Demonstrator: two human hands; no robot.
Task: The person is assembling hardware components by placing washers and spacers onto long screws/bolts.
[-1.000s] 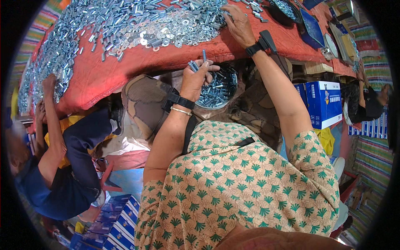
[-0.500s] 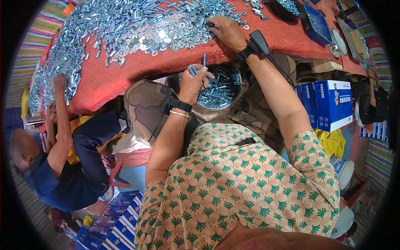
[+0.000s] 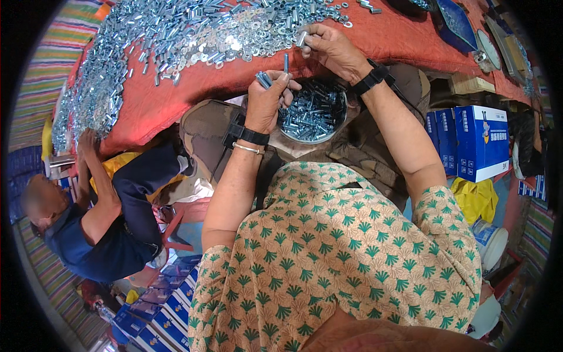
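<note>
My left hand [image 3: 268,101] is closed around a few shiny metal pieces: a short cluster of bolts [image 3: 264,80] by the thumb and a thin threaded rod [image 3: 285,63] standing upright. My right hand [image 3: 335,51], at the near edge of the heap, pinches a short silvery metal tube [image 3: 301,39] between thumb and fingers. Below and between the hands sits a round bucket [image 3: 306,141] filled with bolts [image 3: 308,114]. Flat washers [image 3: 234,44] and many metal tubes [image 3: 170,23] lie heaped on the red cloth [image 3: 193,97] ahead.
At far left another person [image 3: 94,229] reaches to the heap's edge. A blue tray [image 3: 456,26], a dark bowl [image 3: 415,4] and a round dial scale [image 3: 488,50] stand at far right. Blue boxes [image 3: 469,144] and a yellow bag [image 3: 475,199] are beside my right arm.
My right hand has come off the washers toward me and now shows a metal tube in its fingers. The left hand keeps its pieces. The other person's hands have drawn nearer the cloth's edge.
</note>
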